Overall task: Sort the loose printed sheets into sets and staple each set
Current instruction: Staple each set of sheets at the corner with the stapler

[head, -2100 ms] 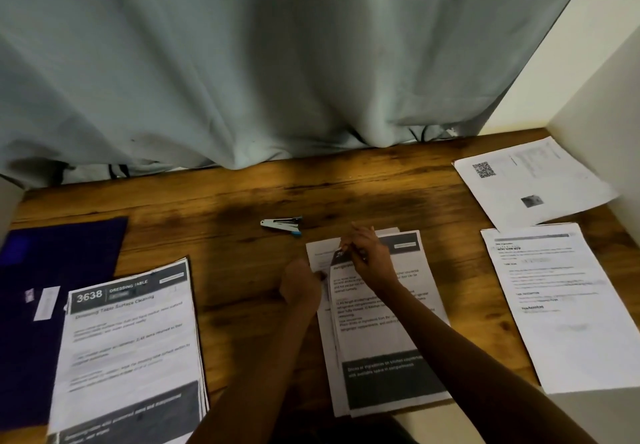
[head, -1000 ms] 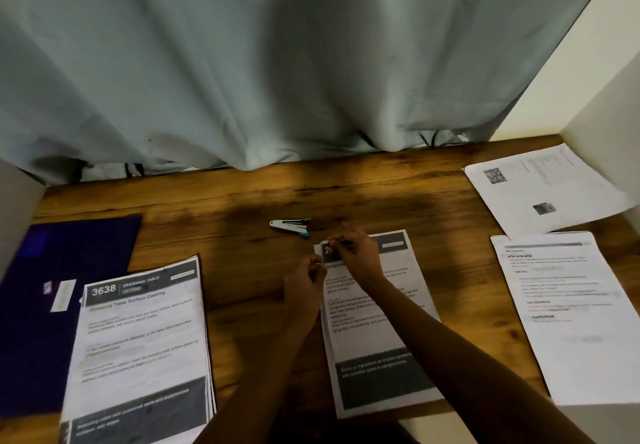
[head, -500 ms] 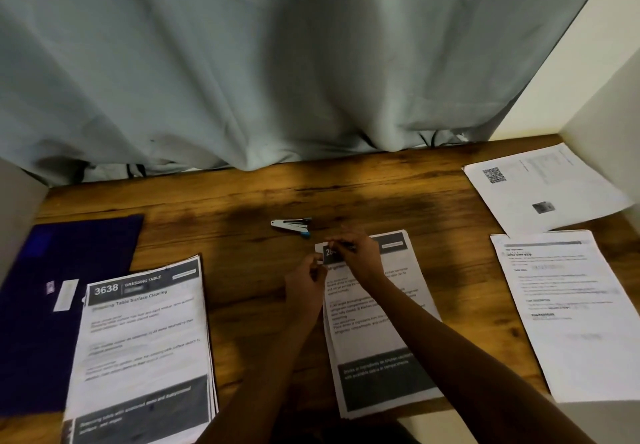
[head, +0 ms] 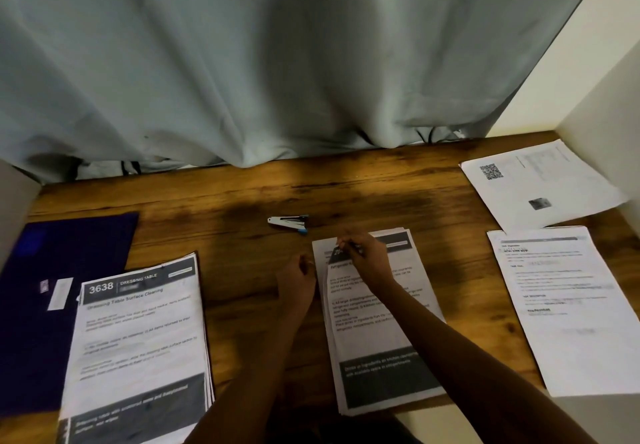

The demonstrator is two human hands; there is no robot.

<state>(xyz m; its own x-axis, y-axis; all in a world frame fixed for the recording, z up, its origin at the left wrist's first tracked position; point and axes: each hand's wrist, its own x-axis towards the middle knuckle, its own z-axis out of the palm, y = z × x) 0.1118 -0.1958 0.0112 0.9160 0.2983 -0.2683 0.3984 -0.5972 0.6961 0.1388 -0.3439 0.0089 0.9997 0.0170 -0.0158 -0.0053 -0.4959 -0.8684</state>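
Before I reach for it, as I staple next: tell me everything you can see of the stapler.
The stapler is small, with a white body, dark middle and blue end. It lies flat on the wooden desk, white tip pointing left, just beyond the middle stack of sheets. Only the desk touches it.

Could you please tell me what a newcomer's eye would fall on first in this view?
The eye goes first to the centre of the wooden desk. There the right hand pinches the top-left corner of the middle stack of sheets, and the left hand is curled beside the stack's left edge. Just beyond them lies a small white-and-blue stapler, and at the near left is a stack headed 3638 Dressing Table.
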